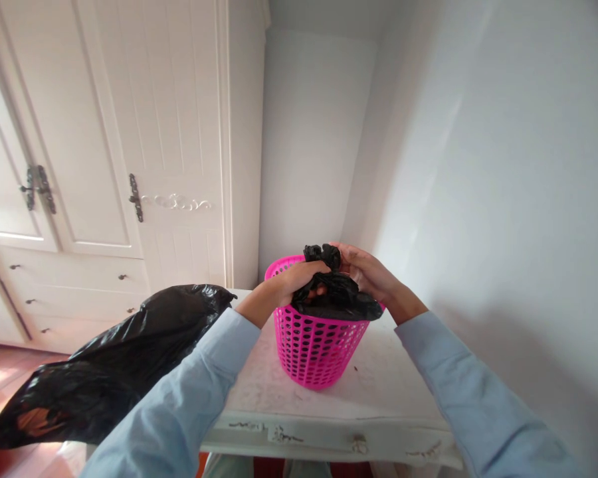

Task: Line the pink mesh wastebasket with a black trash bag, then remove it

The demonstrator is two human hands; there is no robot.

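Note:
A pink basket with rows of holes stands upright on a white table. Black plastic bag material fills its mouth and hangs over part of the front rim; its gathered top sticks up between the hands. My left hand is closed on the bag at the left of the gathered part, fingers partly hidden in the plastic. From the right, my right hand grips the same bunch, above the basket's right rim.
A large black plastic bag lies at the table's left side and hangs past its edge. Behind stands a white wardrobe with dark handles. A pale wall rises along the right, and a drawer knob is on the table's front.

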